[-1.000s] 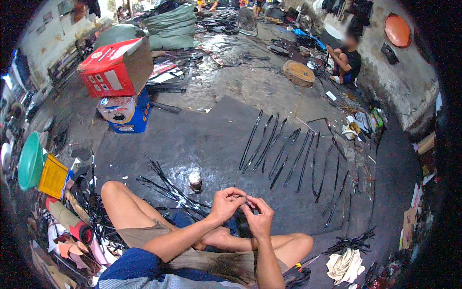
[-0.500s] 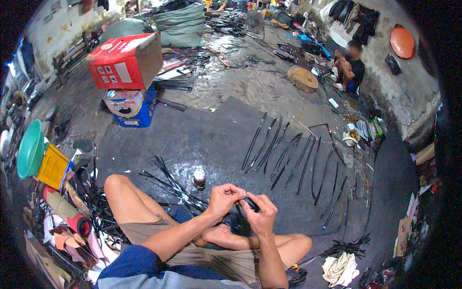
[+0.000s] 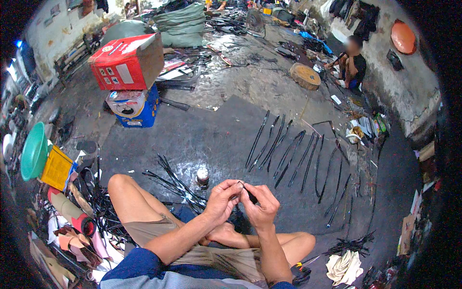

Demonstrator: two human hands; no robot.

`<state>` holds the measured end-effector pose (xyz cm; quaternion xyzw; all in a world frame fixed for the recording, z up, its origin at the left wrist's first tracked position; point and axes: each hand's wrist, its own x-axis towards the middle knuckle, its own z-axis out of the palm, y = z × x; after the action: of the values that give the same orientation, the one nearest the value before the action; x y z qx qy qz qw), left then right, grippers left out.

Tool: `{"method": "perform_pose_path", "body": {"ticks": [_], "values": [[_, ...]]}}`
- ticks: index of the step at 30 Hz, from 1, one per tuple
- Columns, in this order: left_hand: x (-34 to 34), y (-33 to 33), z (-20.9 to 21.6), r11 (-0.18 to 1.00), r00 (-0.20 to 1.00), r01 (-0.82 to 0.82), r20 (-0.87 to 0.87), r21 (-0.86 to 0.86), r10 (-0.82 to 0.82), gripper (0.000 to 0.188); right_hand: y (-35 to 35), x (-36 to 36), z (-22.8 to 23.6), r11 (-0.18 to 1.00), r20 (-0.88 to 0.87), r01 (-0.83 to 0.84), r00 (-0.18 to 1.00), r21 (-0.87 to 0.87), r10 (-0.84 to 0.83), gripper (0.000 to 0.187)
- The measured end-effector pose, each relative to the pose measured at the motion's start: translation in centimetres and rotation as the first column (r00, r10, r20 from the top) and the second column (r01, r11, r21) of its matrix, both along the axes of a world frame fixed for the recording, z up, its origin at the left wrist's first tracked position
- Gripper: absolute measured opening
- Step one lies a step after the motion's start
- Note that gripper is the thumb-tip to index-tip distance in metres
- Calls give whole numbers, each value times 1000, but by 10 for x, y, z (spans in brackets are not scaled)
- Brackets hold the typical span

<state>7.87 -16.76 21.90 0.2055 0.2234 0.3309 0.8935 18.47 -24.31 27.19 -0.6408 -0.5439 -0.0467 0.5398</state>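
Note:
I sit cross-legged on a dark floor mat [image 3: 221, 139]. My left hand [image 3: 222, 200] and my right hand [image 3: 260, 208] meet above my knees, both pinching a short thin black strip [image 3: 248, 193] between the fingertips. A small jar [image 3: 202, 177] stands on the mat just beyond my left hand. A loose bundle of black strips [image 3: 175, 185] lies by my left knee. Several long black strips [image 3: 288, 151] are laid out in a row on the mat ahead and to the right.
A red cardboard box [image 3: 127, 61] sits on a blue and white box [image 3: 132, 107] at the far left. A green basin [image 3: 33, 156] and yellow packet [image 3: 57, 168] lie at left. Another person [image 3: 353, 62] crouches by the far wall near a round wooden block [image 3: 305, 77]. A white rag [image 3: 344, 267] lies at lower right.
My hands stay together on the small black strip, fingers shifting slightly. The view has tilted a little, so the boxes sit lower in the picture.

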Motion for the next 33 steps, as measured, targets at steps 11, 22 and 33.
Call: {"method": "perform_pose_path", "body": {"ticks": [11,22,33], "values": [[-36,35,34,967,990,-142,49,214,134,3,2,-18,30,986,152,-165,975,-7,164,18],[-84,134,22,862,878,-437,-87,257,471,5,-21,-18,16,967,296,-245,921,-74,256,18],[-165,289,-141,716,549,-693,-586,79,596,17,-105,-6,-75,870,45,-197,969,-451,243,8]]}}
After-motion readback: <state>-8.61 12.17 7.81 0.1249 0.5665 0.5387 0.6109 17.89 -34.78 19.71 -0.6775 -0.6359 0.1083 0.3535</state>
